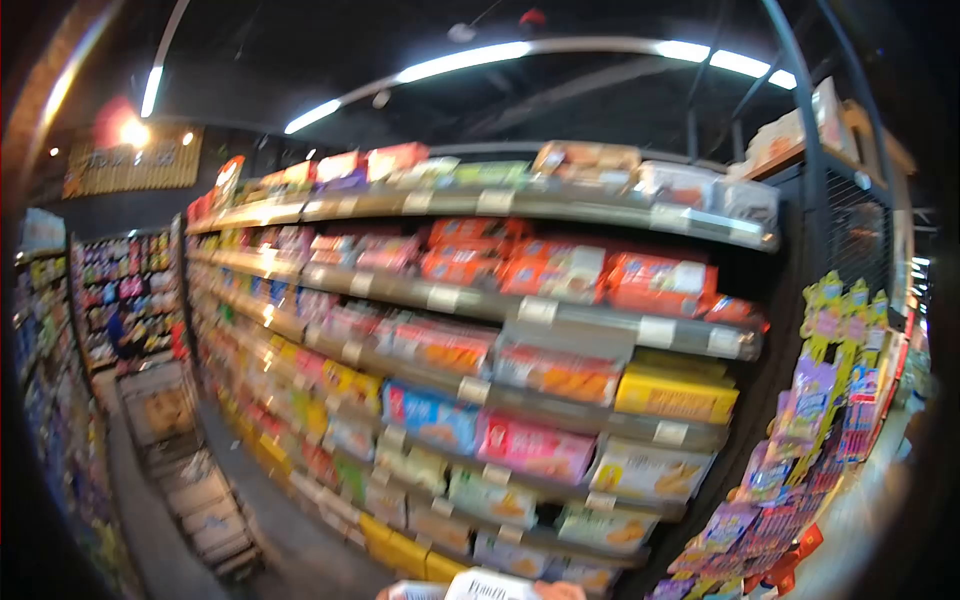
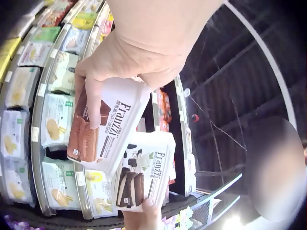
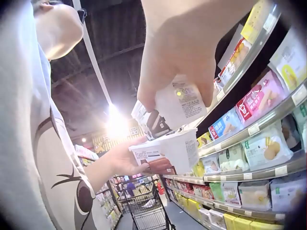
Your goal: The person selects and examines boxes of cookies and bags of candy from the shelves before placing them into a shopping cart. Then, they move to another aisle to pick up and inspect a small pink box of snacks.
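My left hand (image 2: 136, 55) grips a white Franzzi box (image 2: 112, 120) with brown biscuits pictured on it, its fingers over the front. A second white Franzzi box (image 2: 148, 163), showing dark cream-filled biscuits, is pinched at its lower end by my right hand (image 2: 144, 218). In the left wrist view the first box partly overlaps the second. The right wrist view has my right hand (image 3: 180, 67) coming down from above onto its box (image 3: 180, 105), close over the one in my left hand (image 3: 122, 158). Only the boxes' tops and some fingers show at the head view's bottom edge.
Long shelves (image 1: 440, 295) of packaged biscuits run along the aisle. A shopping cart (image 3: 148, 208) stands in the aisle behind the boxes. Small packs (image 1: 800, 400) hang in strips at the shelf end on the right. A person in blue (image 1: 122, 330) is far down the aisle.
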Available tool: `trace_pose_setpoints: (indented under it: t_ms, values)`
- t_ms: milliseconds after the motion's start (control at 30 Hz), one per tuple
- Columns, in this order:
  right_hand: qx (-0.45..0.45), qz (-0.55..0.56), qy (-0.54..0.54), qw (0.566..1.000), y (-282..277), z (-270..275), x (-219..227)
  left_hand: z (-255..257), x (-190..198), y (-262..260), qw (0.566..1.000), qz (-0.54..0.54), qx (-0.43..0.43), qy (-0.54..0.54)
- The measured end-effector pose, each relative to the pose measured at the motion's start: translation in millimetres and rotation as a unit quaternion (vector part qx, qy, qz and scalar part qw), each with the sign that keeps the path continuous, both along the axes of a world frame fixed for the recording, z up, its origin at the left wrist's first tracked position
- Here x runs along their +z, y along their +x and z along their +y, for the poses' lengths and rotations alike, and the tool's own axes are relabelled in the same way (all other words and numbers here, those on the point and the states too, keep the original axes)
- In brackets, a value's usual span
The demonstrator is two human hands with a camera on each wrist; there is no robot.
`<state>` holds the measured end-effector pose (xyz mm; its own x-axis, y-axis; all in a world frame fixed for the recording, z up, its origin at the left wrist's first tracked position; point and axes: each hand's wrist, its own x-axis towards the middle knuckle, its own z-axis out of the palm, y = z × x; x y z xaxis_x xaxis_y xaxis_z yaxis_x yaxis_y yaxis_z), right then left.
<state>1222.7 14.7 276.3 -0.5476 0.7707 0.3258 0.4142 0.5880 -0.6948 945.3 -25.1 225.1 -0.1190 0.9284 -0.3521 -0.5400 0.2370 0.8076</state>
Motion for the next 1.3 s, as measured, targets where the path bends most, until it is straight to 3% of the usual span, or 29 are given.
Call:
trace_pose_setpoints:
  t_ms: [33, 100, 200, 300, 433, 667, 967, 1300]
  values:
    - [-0.006, 0.002, 0.013, 1.0, 0.0, -8.7, -10.7, -24.3, 16.8, -1.5, 0.999, 0.012, 0.03, -0.012]
    - [-0.03, 0.064, 0.148, 0.986, -9.7, -22.0, -21.3, -58.0, -0.7, -18.7, 0.994, 0.007, 0.102, 0.04]
    - [-0.046, 0.092, 0.114, 0.988, -30.8, -36.9, -39.9, -106.8, 14.0, -46.2, 0.974, -0.031, 0.217, 0.055]
    - [-0.036, 0.143, 0.065, 0.987, -60.8, -61.1, -51.5, -161.8, 18.9, -75.9, 0.95, 0.0, 0.289, 0.114]
    - [0.006, 0.097, 0.084, 0.992, -103.7, -87.1, -22.4, -212.8, 27.5, -100.1, 0.93, -0.015, 0.34, 0.136]
    - [0.113, 0.087, 0.1, 0.985, -226.3, -118.6, -21.9, -282.9, 29.0, -174.6, 0.911, 0.008, 0.395, 0.12]
    - [0.249, 0.144, 0.131, 0.949, -483.9, -169.0, -32.8, -385.9, 9.8, -354.8, 0.878, 0.047, 0.457, 0.133]
    - [0.399, 0.132, 0.076, 0.904, -737.7, -216.9, -30.8, -460.9, -18.4, -534.1, 0.801, 0.013, 0.593, 0.08]
